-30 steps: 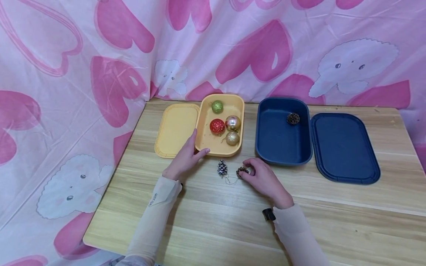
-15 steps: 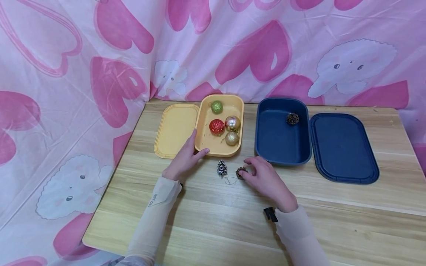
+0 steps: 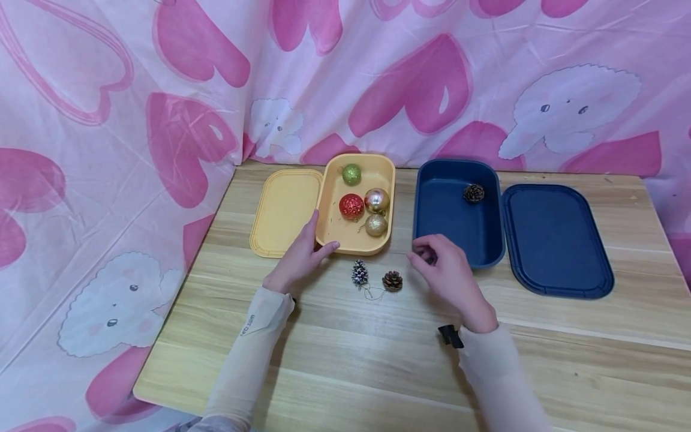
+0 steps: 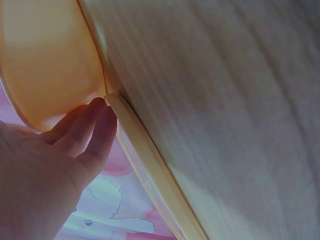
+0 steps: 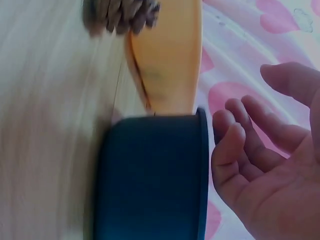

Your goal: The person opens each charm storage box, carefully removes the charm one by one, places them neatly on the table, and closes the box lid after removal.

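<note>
My left hand rests at the near left corner of the yellow box, thumb along its near side and fingers against the left wall. In the left wrist view those fingertips meet the wall right by the yellow lid's edge. My right hand is over the near left corner of the navy box. Its fingers are loosely bent in the right wrist view, with nothing seen between them. On the table before the boxes lie a brown pine cone and a white-tipped pine cone with thin string.
Inside the yellow box are a green ball, a red ball and two gold balls. Another pine cone lies in the navy box. The yellow lid lies left, the navy lid right. A pink curtain hangs behind.
My right hand has left the brown pine cone and moved right and away from me to the navy box's corner. That cone stays on the table. My left hand has not moved.
</note>
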The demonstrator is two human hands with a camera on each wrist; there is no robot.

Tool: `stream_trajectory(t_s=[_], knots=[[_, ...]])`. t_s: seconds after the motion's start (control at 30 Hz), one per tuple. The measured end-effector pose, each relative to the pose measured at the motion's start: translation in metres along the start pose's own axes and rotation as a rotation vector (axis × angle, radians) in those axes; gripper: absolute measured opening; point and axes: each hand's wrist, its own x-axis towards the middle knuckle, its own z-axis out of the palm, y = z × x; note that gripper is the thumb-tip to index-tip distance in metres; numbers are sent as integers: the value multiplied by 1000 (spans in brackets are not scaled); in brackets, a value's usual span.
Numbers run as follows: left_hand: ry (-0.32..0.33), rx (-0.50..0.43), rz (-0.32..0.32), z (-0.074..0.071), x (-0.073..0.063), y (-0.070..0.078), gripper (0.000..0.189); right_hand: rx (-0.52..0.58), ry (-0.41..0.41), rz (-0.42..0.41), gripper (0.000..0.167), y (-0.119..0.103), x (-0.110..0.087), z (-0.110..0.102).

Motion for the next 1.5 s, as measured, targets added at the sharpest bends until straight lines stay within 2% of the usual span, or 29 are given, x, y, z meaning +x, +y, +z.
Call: stream_trajectory(t_s=[0.2, 0.57, 0.8, 1.13, 1.3, 1.5], knots=[[0, 3, -8, 0, 0, 1, 99, -50, 28, 35, 34, 13, 11, -14], [-2, 4, -8, 0, 0, 0, 99, -135, -48, 120, 48, 35, 33, -48], [2, 8, -2, 0, 0, 0, 98, -156, -124, 158, 59, 50, 48, -63], [-4, 6, -13, -1, 0, 0, 99, -224, -261, 212, 74, 55, 73, -70], [-6, -5, -13, -1, -1, 1, 100, -244, -259, 233, 74, 59, 82, -69], [6, -13, -3, 0, 0, 1, 99, -236, -254, 261, 76, 61, 84, -66]])
